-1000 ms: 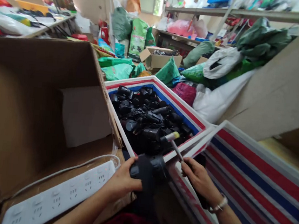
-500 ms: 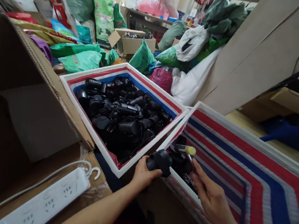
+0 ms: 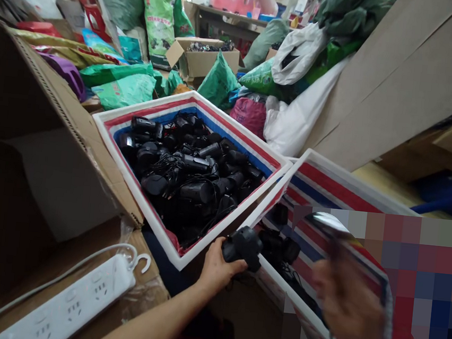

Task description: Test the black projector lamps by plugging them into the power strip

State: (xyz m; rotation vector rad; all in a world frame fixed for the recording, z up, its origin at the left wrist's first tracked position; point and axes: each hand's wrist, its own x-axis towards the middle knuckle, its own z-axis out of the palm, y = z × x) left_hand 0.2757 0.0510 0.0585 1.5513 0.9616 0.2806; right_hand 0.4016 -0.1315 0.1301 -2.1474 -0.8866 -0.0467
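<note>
My left hand point(image 3: 216, 270) grips a black plastic device point(image 3: 241, 247), rounded and stepped in shape, over the gap between two lined boxes. Motion blurs my right hand point(image 3: 351, 304), which is closed round a small hammer point(image 3: 330, 222) above the right box. The hammer's head shows as a silvery streak; in the earlier frame it has a yellow face. Similar black devices with cords point(image 3: 194, 164) fill the left box point(image 3: 179, 261). More black devices point(image 3: 278, 246) lie inside the right box point(image 3: 259, 215), partly hidden by my hands.
A white power strip point(image 3: 77, 302) with a cable lies on cardboard at lower left, beside a large open carton point(image 3: 117, 180). Sacks and bags point(image 3: 158, 22) crowd the back, around a small carton point(image 3: 204, 63). A pixelated patch covers the lower right.
My right hand has swung right with the hammer, away from the device in my left hand. My left hand keeps its hold and has barely moved. The view has shifted slightly.
</note>
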